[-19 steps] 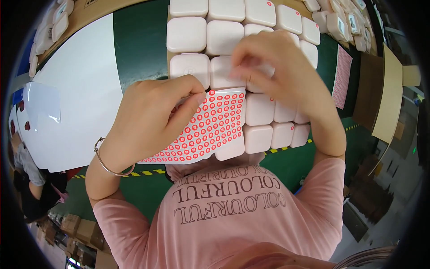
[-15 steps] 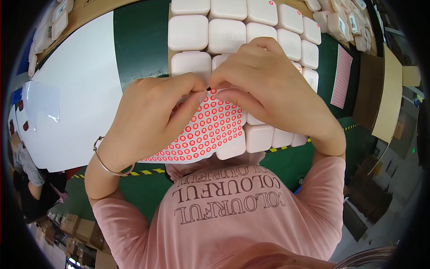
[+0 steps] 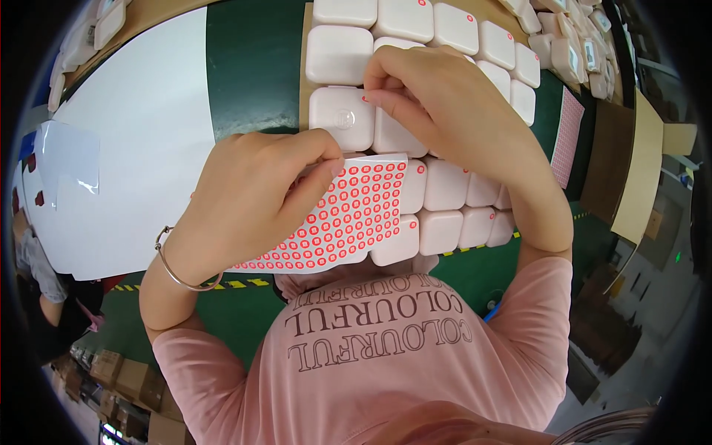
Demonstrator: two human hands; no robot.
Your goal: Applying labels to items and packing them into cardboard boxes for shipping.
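Head view: the left hand pinches the sheet of red round stickers between thumb and fingers, holding it just above the lower white cases. The right hand has lifted off the sheet since half a second ago; its fingers, pressed together, now touch a white case further up the green counter.

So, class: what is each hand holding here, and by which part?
The left hand pinches the sticker sheet at its upper edge. The right hand rests fingertips on a white case; whether it holds a sticker cannot be told.
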